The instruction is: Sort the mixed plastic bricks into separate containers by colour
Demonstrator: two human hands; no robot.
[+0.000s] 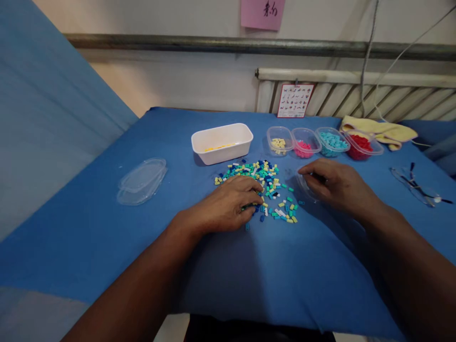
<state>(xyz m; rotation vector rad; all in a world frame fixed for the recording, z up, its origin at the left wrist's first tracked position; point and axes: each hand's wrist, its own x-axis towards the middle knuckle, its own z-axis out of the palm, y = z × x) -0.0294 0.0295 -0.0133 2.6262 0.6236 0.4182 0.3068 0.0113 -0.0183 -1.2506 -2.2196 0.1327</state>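
My left hand (238, 202) lay, fingers parted, on the loose bricks (265, 172), while my right hand (333, 179) hung at a clear tub (308, 191), its grip beyond my telling, and a hasty sweep could have scattered them toward the white box (228, 154) behind.

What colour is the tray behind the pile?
The tray is white, shown in the head view.
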